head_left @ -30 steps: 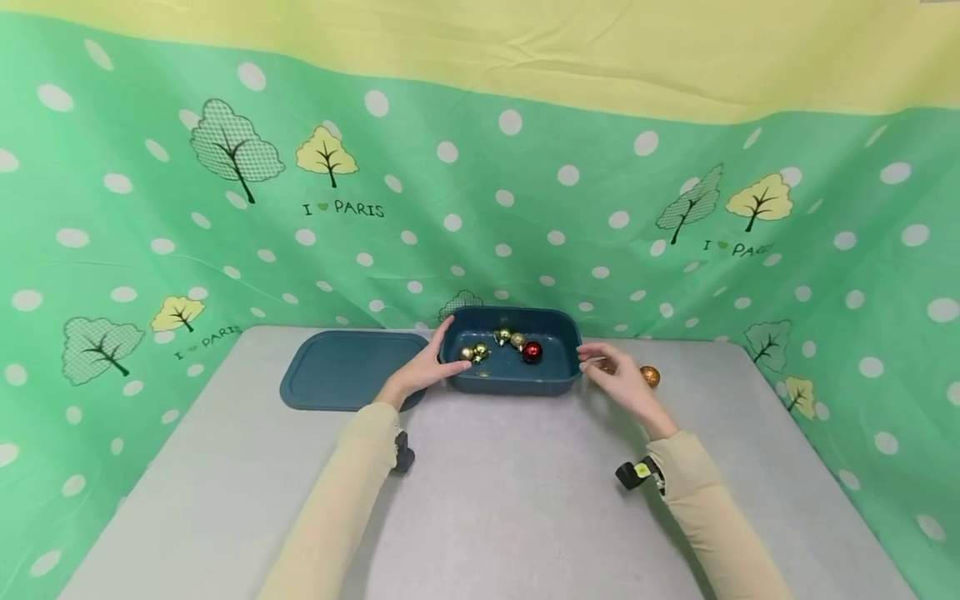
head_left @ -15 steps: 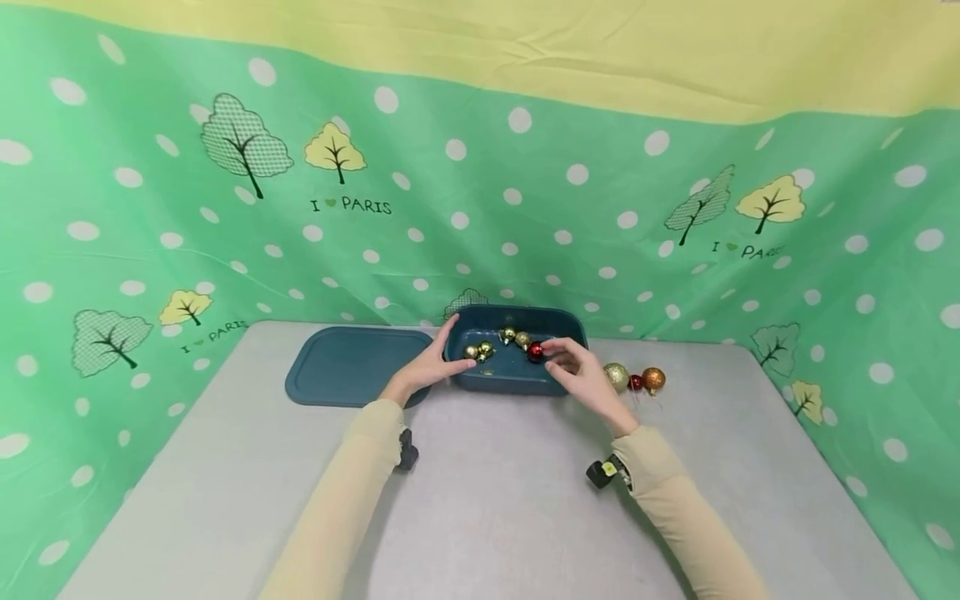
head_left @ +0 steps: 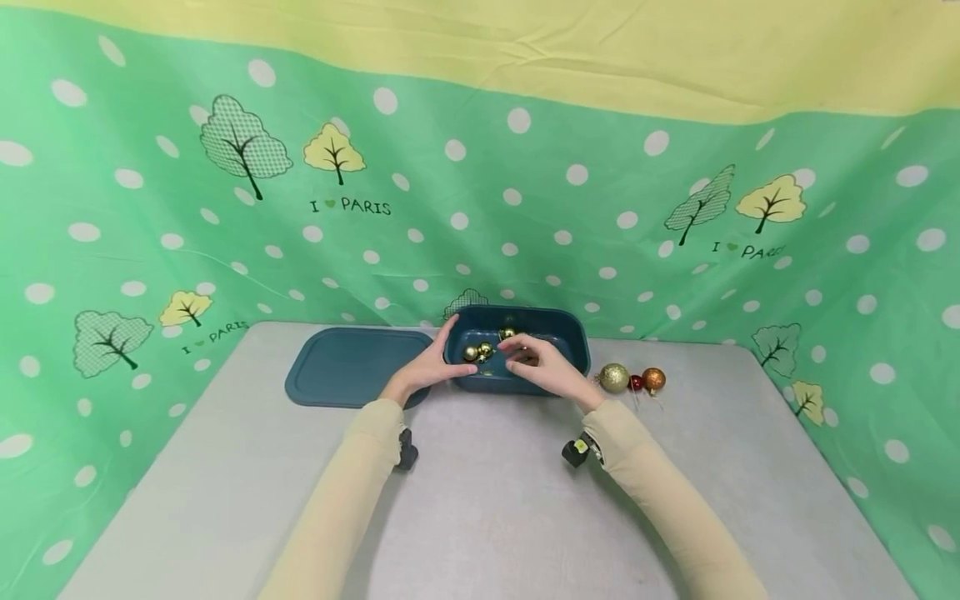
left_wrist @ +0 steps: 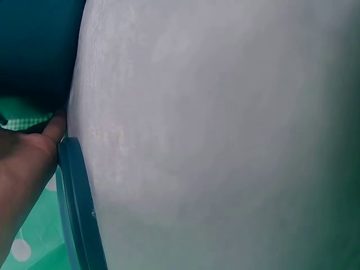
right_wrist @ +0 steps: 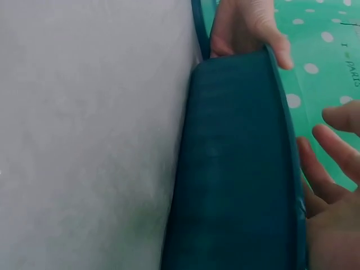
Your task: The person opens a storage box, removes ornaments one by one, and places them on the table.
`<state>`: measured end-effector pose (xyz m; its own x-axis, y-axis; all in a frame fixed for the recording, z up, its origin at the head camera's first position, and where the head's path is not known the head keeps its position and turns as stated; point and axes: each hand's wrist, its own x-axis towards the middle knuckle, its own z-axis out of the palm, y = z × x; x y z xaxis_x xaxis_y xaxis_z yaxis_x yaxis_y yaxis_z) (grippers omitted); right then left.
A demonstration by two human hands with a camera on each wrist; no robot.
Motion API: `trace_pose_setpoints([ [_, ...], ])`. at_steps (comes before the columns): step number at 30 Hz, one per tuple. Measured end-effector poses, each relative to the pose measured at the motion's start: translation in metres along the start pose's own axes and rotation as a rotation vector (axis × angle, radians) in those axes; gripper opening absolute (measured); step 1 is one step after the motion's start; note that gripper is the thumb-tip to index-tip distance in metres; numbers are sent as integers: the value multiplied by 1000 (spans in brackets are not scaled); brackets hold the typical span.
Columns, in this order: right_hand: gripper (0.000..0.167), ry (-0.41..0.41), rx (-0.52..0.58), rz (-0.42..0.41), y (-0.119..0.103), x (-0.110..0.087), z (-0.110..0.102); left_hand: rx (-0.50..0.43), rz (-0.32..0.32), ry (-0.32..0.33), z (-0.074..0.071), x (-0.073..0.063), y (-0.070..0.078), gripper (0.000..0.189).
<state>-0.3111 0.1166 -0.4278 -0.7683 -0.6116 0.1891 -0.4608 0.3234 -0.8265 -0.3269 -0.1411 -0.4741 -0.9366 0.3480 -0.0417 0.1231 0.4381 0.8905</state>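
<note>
A dark blue rectangular storage box (head_left: 480, 383) holds several small shiny gold Christmas baubles (head_left: 470, 353). My left hand (head_left: 427, 367) grips its left end, the thumb at the near rim and the fingers along the short side. Over the middle of the box is my right hand (head_left: 546, 367), palm down with bent, spread fingers. In the right wrist view no object shows between the fingers of my right hand (right_wrist: 332, 174), beside the box wall (right_wrist: 236, 157). This hand hides part of the box's inside in the head view.
Left of the box lies its flat blue lid (head_left: 356, 367), partly under my left hand. Just right of the box, a glittery gold bauble (head_left: 614, 377), a small red bauble (head_left: 636, 383) and an orange bauble (head_left: 654, 380) sit in a row. A green curtain (head_left: 420, 200) hangs behind the table.
My right hand has moved left from the box's right end to above its middle, uncovering the baubles outside and covering the red bauble seen inside earlier. My left hand stays at the box.
</note>
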Motion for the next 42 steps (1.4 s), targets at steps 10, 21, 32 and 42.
trace_pose_setpoints([
  [10,33,-178,27,-5,14,30,11,-18,-3,-11,0,1,-5,106],
  [21,35,-279,140,171,28,45,17,-14,0,-23,1,2,-3,109],
  [32,25,-308,65,286,27,47,18,-47,-4,-25,-1,1,-1,116],
  [42,25,-309,148,268,28,46,13,-15,-25,-10,0,0,1,111],
])
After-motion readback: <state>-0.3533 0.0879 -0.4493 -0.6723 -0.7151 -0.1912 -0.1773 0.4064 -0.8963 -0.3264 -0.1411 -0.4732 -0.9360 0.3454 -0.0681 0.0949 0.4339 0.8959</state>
